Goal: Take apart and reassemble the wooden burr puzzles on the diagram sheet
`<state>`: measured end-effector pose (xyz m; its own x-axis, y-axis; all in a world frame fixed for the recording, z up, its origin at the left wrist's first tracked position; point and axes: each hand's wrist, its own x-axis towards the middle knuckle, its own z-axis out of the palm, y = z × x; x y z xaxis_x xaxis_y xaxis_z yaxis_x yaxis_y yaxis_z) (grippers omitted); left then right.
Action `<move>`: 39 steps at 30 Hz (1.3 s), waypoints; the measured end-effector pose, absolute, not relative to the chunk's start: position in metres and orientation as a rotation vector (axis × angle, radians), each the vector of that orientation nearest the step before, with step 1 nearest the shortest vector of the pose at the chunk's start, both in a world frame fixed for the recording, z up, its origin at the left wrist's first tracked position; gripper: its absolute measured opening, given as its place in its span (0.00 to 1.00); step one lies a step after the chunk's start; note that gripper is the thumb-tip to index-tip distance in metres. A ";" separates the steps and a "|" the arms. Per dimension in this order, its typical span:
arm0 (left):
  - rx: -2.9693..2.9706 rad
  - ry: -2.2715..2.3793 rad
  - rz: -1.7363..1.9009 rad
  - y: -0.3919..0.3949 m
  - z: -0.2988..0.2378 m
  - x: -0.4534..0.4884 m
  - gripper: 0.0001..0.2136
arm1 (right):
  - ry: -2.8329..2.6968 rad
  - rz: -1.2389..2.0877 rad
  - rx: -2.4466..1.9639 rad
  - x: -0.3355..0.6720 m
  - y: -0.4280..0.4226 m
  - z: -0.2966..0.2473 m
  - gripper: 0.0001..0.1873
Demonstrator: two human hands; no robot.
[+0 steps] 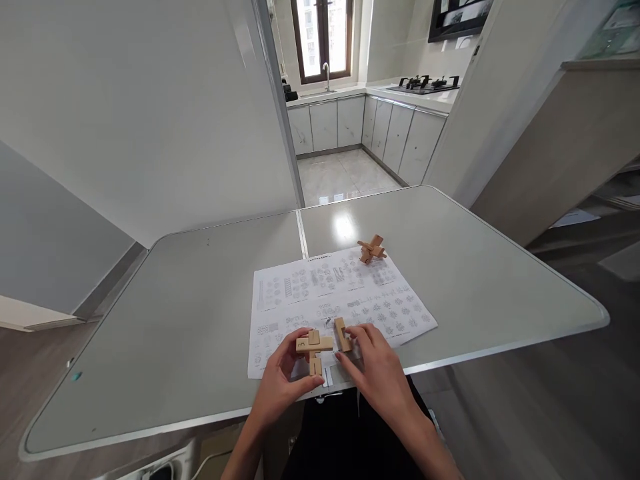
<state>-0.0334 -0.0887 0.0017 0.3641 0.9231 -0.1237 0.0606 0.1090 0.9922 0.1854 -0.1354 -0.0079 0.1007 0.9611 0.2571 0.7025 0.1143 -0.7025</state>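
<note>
My left hand (286,373) is closed around a partly joined wooden burr puzzle (314,343), its light pieces crossing one another. One of its pieces carries a dark number or mark. Just to the right, a single notched wooden puzzle piece (342,335) stands tilted, with the fingertips of my right hand (373,360) against its right side. Thumb and fingers of that hand are curved about the piece. Beneath both hands lies a printed instruction sheet (280,293) covered with small puzzle diagrams.
A second, darker wooden burr puzzle (371,249) sits assembled at the sheet's far right corner. The grey folding table (200,320) has a seam (301,233) across it. A small teal bit (76,377) lies near the left edge. Beyond is a kitchen with a stove (425,83).
</note>
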 end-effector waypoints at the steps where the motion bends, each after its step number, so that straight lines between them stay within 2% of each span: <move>1: 1.301 1.013 0.826 -0.088 0.001 -0.034 0.37 | -1.676 0.441 -1.655 0.186 -0.134 -0.008 0.12; 5: 1.287 1.037 0.846 -0.087 0.002 -0.034 0.36 | -1.646 0.581 -1.599 0.191 -0.132 0.001 0.08; 12: 1.266 1.075 0.858 -0.088 0.003 -0.036 0.36 | -1.072 1.372 -1.238 0.209 -0.130 0.024 0.12; 15: 1.249 1.092 0.865 -0.088 -0.002 -0.038 0.36 | -0.984 1.498 -1.105 0.205 -0.125 0.028 0.12; 19: 1.243 1.108 0.916 -0.088 -0.004 -0.038 0.34 | -0.983 1.475 -1.068 0.189 -0.123 0.028 0.15; 23: 1.204 1.116 0.943 -0.087 -0.002 -0.034 0.33 | -1.155 1.375 -1.096 0.175 -0.126 0.025 0.26; 35: 1.178 1.091 0.908 -0.088 0.002 -0.031 0.36 | -1.439 0.934 -1.133 0.148 -0.137 0.008 0.31; 39: 1.173 1.054 0.933 -0.089 0.002 -0.031 0.36 | -1.388 0.929 -1.130 0.142 -0.141 0.004 0.28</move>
